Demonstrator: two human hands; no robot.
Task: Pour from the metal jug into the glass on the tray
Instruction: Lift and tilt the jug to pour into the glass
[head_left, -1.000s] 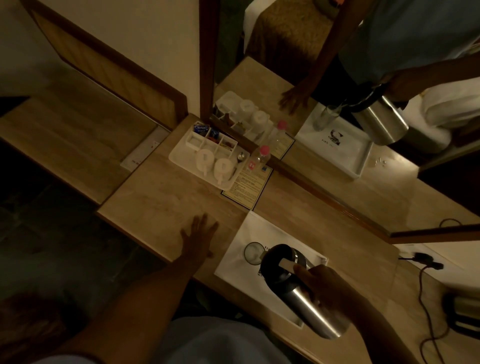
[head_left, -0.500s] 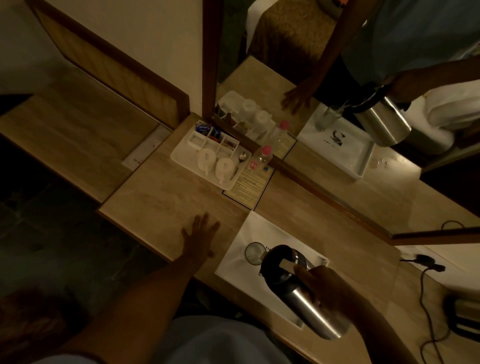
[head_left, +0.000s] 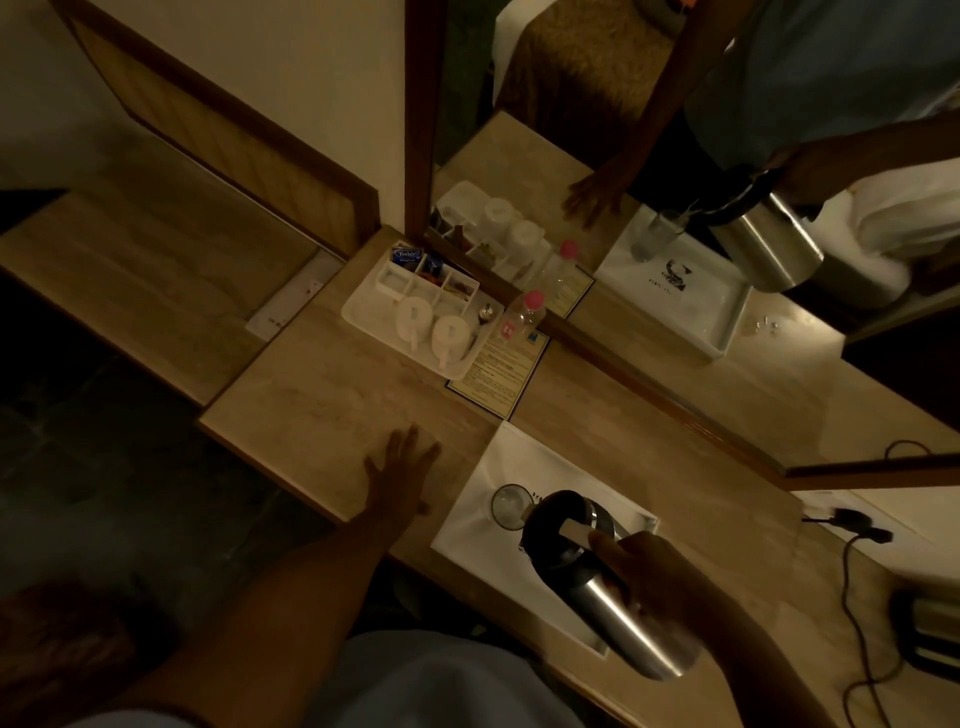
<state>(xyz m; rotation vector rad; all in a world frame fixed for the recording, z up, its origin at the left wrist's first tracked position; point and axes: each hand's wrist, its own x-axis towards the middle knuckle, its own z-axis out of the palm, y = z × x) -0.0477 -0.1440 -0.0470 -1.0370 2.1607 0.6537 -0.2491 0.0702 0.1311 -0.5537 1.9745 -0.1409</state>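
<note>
A steel jug (head_left: 618, 613) with a black lid is tilted over the white tray (head_left: 498, 467), its spout right at the rim of a clear glass (head_left: 510, 505) standing on the tray's left part. My right hand (head_left: 660, 582) grips the jug's handle, thumb on the lid lever. Flat on the wooden counter to the left of the tray lies my left hand (head_left: 400, 475), fingers spread, holding nothing. The mirror behind shows the same jug tipped toward the glass.
A white tray (head_left: 363, 317) with two upturned cups, sachets and a spoon sits at the back. Beside it stand a pink-capped bottle (head_left: 522, 317) and a printed card (head_left: 501, 376). A kettle (head_left: 930, 634) with its cable lies at the far right.
The jug stays tilted at the glass and barely shifts. My left hand has not moved from the counter.
</note>
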